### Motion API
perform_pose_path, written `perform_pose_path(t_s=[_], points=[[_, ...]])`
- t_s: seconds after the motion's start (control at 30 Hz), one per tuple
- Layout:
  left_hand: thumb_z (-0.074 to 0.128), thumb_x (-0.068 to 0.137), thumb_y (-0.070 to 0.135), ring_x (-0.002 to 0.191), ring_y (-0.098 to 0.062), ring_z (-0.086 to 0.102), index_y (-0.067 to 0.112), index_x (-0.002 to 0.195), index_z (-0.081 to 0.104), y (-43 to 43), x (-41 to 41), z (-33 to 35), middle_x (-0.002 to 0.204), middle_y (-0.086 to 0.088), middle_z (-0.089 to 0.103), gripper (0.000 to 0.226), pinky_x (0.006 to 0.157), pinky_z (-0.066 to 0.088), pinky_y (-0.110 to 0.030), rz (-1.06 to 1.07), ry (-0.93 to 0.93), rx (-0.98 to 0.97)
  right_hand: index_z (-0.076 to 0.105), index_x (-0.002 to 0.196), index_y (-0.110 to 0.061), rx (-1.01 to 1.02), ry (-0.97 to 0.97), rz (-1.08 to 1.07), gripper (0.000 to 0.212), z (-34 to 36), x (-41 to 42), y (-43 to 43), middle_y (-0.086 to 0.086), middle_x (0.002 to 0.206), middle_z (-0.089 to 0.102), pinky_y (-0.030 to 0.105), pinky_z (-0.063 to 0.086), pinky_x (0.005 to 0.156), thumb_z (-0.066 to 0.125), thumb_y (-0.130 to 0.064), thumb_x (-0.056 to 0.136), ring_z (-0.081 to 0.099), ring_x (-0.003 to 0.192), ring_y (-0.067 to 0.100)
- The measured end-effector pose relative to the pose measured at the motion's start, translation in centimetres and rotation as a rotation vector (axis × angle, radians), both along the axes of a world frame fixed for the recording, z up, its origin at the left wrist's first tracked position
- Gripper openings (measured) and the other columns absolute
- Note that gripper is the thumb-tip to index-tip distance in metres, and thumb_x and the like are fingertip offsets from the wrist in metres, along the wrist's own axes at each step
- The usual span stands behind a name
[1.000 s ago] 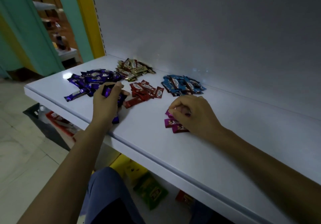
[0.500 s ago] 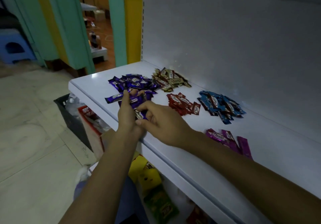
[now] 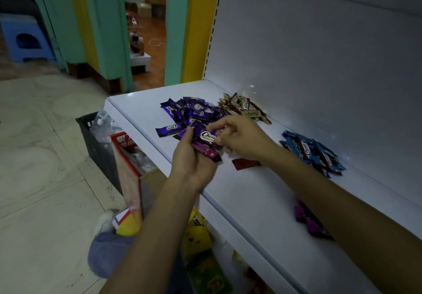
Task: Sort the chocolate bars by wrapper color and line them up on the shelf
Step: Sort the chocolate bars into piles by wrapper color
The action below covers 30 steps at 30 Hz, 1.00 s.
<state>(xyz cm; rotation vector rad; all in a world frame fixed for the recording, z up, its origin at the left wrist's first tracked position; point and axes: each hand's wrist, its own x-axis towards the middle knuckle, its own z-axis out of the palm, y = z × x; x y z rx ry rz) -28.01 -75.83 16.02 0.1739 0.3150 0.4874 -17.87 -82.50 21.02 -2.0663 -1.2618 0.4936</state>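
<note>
— Item one?
— A small stack of purple foil-wrapped chocolate bars [image 3: 205,142], gripped in the left hand [image 3: 190,166] with the fingers curled round it. It is held just above the front edge of the white metal shelf [image 3: 251,202].
— The other hand?
— The right hand [image 3: 242,141] has thumb and forefinger pinching the top bar at its right end. The remaining fingers are loosely curled.
— Lie of the stack?
— Long axis far-left to near-right, so the right hand sits at the end best placed to draw a bar off. The loose heap of purple bars [image 3: 194,111] lies just beyond both hands.
— Other lots?
— A gold-wrapped heap [image 3: 244,109] at the back, a blue-wrapped heap [image 3: 312,154] to the right, one red bar [image 3: 245,163] under the right wrist, and magenta bars [image 3: 308,220] partly hidden by the forearm. No rows are formed — judged mid-sort.
</note>
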Motion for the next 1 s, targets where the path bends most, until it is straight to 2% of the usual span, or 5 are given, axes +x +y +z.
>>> perform_pose_path(t_s=[0.27,0.43,0.57,0.87,1.0], points=[[0.037,0.102,0.036,0.12,-0.026,0.055,0.011,0.122,0.058,0.2,0.7,0.1,0.12,-0.01,0.061,0.038,0.107,0.039,-0.036,0.079,0.064,-0.007,0.067,0.105,-0.005,0.18,0.145,-0.236,0.017,0.0,3.5,4.7,0.004,0.08,0.066,0.015,0.043,0.044,0.061,-0.004,0.089,0.053,0.043,0.001],[0.041,0.101,0.033,0.111,-0.024,0.058,0.01,0.115,0.06,0.2,0.7,-0.1,0.111,-0.009,0.063,0.033,0.106,0.04,-0.035,0.077,0.059,-0.042,0.074,0.089,-0.015,0.099,-0.135,-0.316,0.007,-2.4,5.4,8.7,0.003,0.096,0.072,0.04,0.055,0.082,0.07,-0.015,0.084,0.065,0.086,0.017],[0.046,0.1,0.031,0.112,-0.021,0.058,0.019,0.11,0.064,0.1,0.5,-0.1,0.114,-0.008,0.065,0.024,0.11,0.037,-0.037,0.08,0.047,-0.035,0.072,0.081,-0.018,0.131,-0.273,-0.321,0.007,-2.1,5.0,8.5,-0.001,0.088,0.07,0.04,0.056,0.076,0.069,-0.023,0.085,0.062,0.078,0.014],[0.046,0.099,0.019,0.124,-0.024,0.055,0.007,0.133,0.054,0.3,0.7,-0.9,0.13,-0.015,0.061,0.037,0.111,0.037,-0.036,0.06,-0.149,-0.037,0.07,0.109,-0.011,0.161,0.068,0.281,0.021,-0.3,1.1,3.4,0.002,0.107,0.071,0.02,0.052,0.086,0.065,-0.015,0.089,0.066,0.099,0.008],[0.048,0.099,0.025,0.108,-0.021,0.063,0.012,0.111,0.071,0.1,0.4,-0.5,0.11,-0.012,0.07,0.029,0.107,0.041,-0.035,0.079,-0.18,-0.056,0.068,0.107,-0.013,0.107,0.159,0.321,0.025,-0.1,1.5,2.9,-0.012,0.096,0.069,0.015,0.051,0.078,0.069,-0.004,0.083,0.065,0.091,-0.001]])
